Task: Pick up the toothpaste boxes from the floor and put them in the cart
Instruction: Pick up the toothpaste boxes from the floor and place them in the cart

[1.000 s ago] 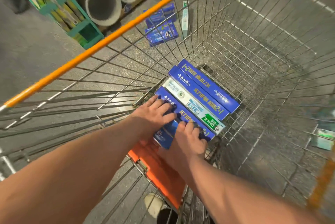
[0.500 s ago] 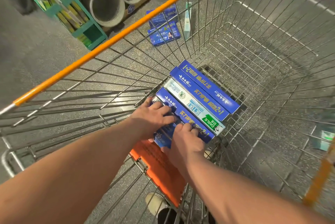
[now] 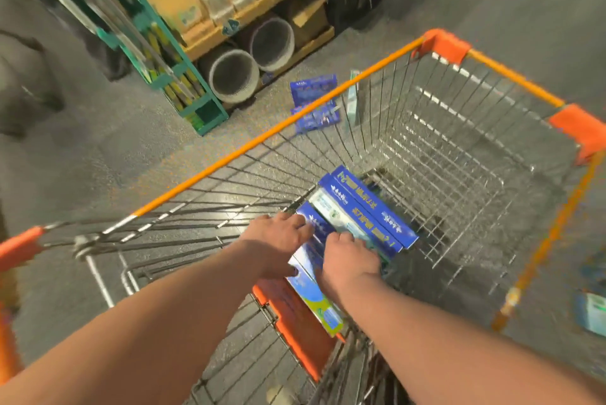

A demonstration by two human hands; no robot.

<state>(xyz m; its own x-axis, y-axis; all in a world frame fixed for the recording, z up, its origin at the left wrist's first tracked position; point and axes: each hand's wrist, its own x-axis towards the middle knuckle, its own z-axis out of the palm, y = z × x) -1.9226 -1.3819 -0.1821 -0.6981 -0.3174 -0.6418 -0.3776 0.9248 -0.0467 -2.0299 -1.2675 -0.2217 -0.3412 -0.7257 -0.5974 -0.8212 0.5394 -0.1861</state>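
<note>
Under both hands, toothpaste boxes [image 3: 357, 211] lie stacked in the cart [image 3: 459, 129]. Left hand [image 3: 278, 240] and right hand [image 3: 349, 260] press down on them, fingers spread flat. Beyond the hands, blue boxes [image 3: 314, 103] lie on the floor.

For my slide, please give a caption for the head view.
Both hands arrange toothpaste boxes in a wire cart.

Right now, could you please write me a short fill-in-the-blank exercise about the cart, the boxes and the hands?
1. Both hands, left hand and right hand, rest on boxes inside the ____.
2. The top rail of the cart is coloured ____.
3. The blue boxes on the floor lie ____ the cart.
4. The boxes in the cart sit at the end ____ to the person.

Missing words: cart; orange; outside; nearest
</note>
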